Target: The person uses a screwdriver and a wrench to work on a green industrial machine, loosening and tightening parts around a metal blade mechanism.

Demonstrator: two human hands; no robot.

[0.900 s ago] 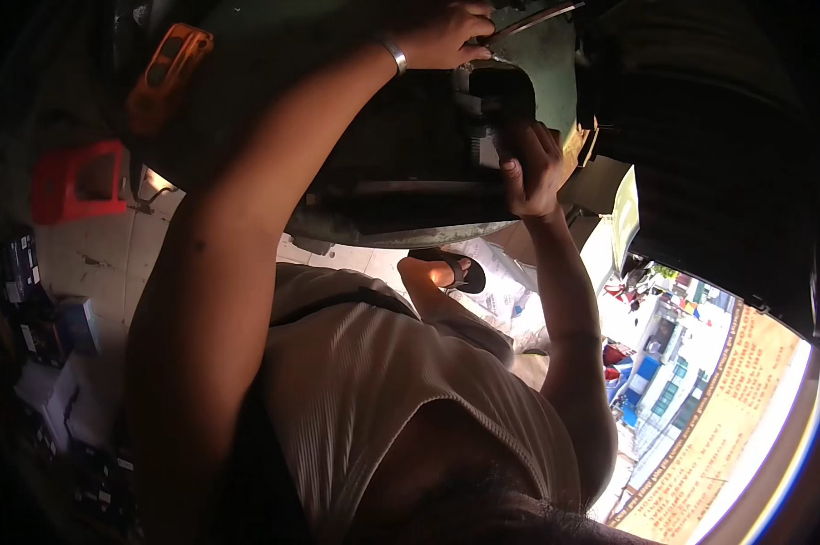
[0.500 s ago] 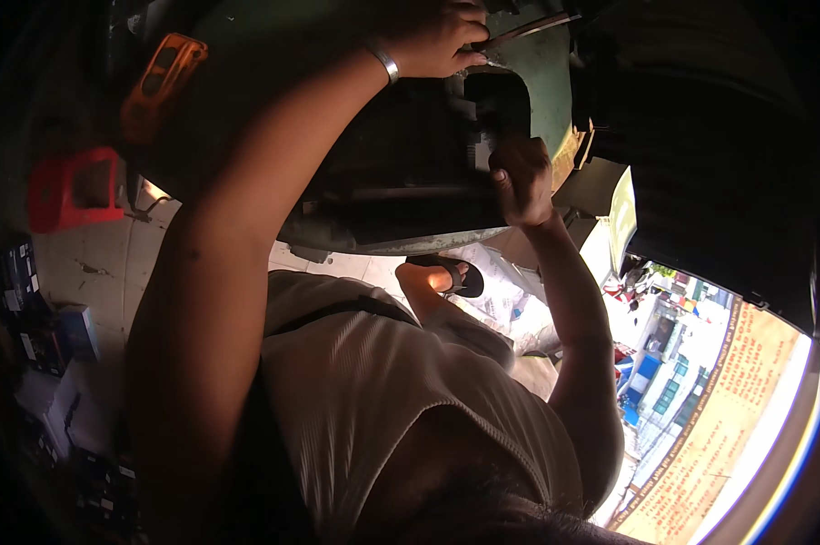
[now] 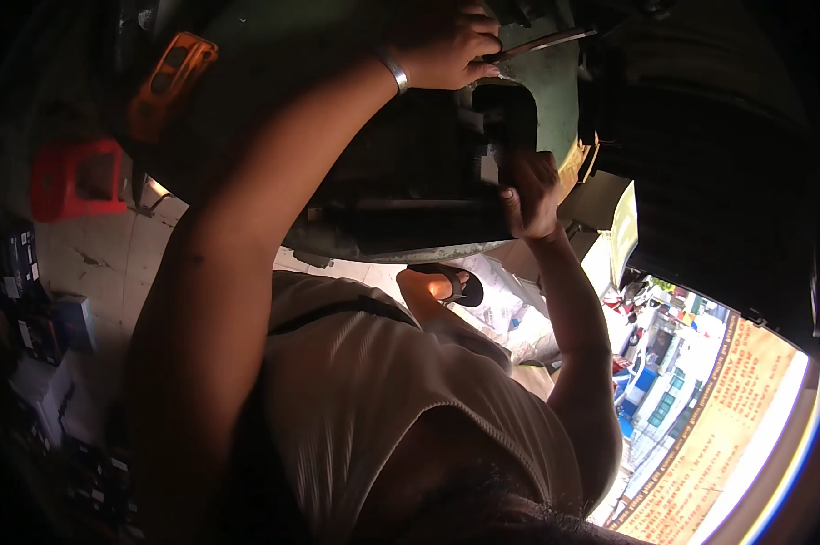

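Observation:
At the top, my left hand, a metal bracelet at its wrist, is closed round the near end of a thin flat metal bar. The bar slants up to the right across a green panel. Below it, my right hand is closed in a fist beside the dark opening in that panel. Its thumb is bent in, and deep shadow hides what the fingers grip. A small grey block shows just left of the right fist. The inside of the opening is too dark to make out.
A slotted orange piece and a red plastic stool are at the left. Several small boxes lie on the tiled floor. Cardboard stands beyond my right wrist. A lettered banner hangs at the right.
The whole view has shifted a little, so most things sit slightly lower and further right. Both hands keep about the same places against the green panel, with their grips unchanged.

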